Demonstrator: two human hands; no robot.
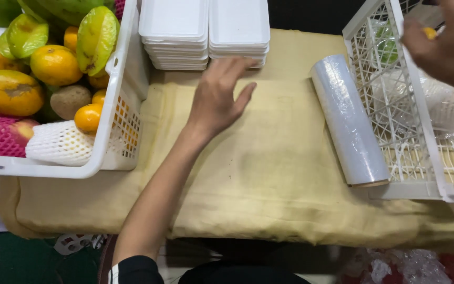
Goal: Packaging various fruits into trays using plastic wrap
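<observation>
The white foam trays (206, 31) sit in two neat stacks at the far edge of the tan cloth (269, 173). The left hand (217, 97) reaches for them, fingers spread apart and empty. Lifting just the top tray needs a light touch. The right hand (442, 44) is over the white crate (395, 105), pinching something small and yellow (430, 33). A roll of clear wrap (349, 121) lies between.

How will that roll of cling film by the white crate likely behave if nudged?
The cling film roll is a smooth cylinder lying on its side, so it would probably roll. The white crate against it likely blocks rightward travel. Its glossy film looks slippery.
</observation>
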